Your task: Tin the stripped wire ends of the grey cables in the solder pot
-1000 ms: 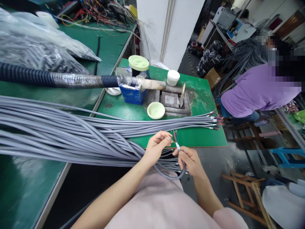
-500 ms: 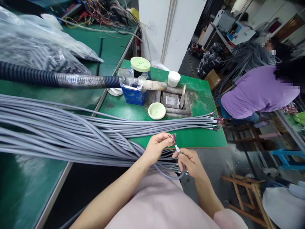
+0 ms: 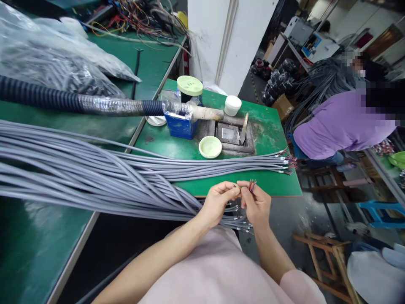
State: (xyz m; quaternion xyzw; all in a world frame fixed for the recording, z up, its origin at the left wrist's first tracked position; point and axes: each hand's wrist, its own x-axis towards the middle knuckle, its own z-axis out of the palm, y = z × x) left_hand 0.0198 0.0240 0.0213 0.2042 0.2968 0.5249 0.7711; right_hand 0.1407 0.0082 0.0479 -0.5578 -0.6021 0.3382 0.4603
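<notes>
Just off the green bench's front edge, my two hands are close together, fingertips almost touching. My left hand [image 3: 220,202] is closed in a pinch, with small dark wire tips poking out above its thumb. Closed too, my right hand [image 3: 258,204] grips a fan of thin coloured wires [image 3: 252,185] at a cable end; the grey jacket below is hidden by the fingers. A thick bundle of grey cables [image 3: 152,169] runs across the bench from the left, its stripped ends [image 3: 286,161] near the right edge. More cable ends [image 3: 242,223] hang below my hands.
On the bench [image 3: 268,183] are a soldering pot [image 3: 230,134] with a scraper [image 3: 244,128], a pale green dish [image 3: 210,147], a white tub [image 3: 232,105] and a blue box [image 3: 181,126] under a ribbed hose [image 3: 110,106]. A person in purple [image 3: 341,118] works at the right.
My right hand has moved up the cable onto the coloured wires, its fingers now covering the white collar. Both hands have shifted slightly right and closer together.
</notes>
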